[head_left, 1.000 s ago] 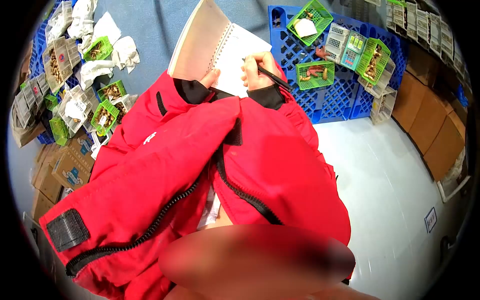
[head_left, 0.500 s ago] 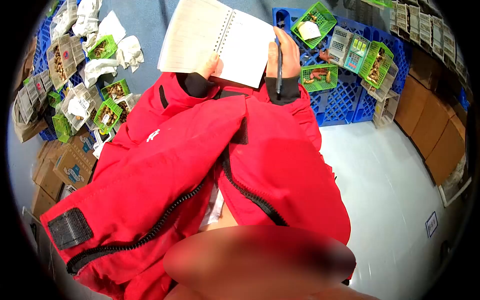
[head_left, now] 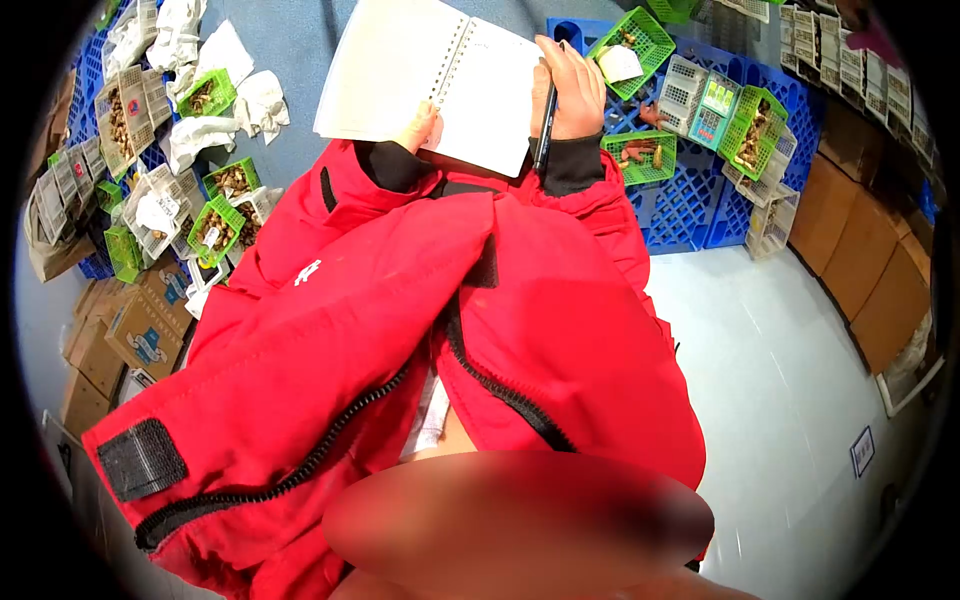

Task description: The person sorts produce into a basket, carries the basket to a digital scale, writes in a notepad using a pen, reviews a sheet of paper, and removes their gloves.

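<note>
A spiral-bound notebook lies open in front of my red jacket, its coil running between two pale pages. A few small marks show near the top of the right page. My left hand grips the notebook's lower edge near the coil, thumb on top and the other fingers hidden beneath. At the right page's outer edge, my right hand is closed around a dark pen. The pen's long end points down toward my cuff. Its tip is hard to make out by my fingers.
Blue pallets at right carry green baskets of root-like pieces and a teal scale. More baskets and white bags stand at left. Cardboard boxes line the right side; another box is lower left.
My right hand has moved slightly up, and the pen has tilted, its lower end swinging left. Small marks now show high on the right page. A purple shape has appeared at the upper right.
</note>
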Demonstrator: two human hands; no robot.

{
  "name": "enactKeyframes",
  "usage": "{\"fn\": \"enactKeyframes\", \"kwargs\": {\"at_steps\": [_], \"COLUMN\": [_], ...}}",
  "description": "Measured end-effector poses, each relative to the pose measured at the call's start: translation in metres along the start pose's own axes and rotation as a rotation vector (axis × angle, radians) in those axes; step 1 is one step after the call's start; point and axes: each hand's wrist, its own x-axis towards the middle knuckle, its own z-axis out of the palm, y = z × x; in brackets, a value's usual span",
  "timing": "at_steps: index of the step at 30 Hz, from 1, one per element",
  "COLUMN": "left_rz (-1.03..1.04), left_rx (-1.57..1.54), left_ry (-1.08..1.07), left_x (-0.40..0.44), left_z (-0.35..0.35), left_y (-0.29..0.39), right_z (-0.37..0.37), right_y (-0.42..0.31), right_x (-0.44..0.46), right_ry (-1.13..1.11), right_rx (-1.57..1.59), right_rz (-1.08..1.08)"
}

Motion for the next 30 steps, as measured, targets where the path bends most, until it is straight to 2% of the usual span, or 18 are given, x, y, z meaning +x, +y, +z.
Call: {"fn": "enactKeyframes", "kwargs": {"at_steps": [10, 30], "left_rz": [0.003, 0.003], "left_rx": [0.012, 0.015], "left_ry": [0.003, 0.003], "left_x": [-0.001, -0.0029], "left_z": [0.0037, 0.0069], "left_y": [0.0029, 0.0057], "right_z": [-0.0026, -0.0025], "right_y": [0.0016, 0.0023], "right_x": [0.0054, 0.0081], "right_ry": [0.076, 0.021], "right_rx": [0.012, 0.005], "right_rz": [-0.032, -0.031]}}
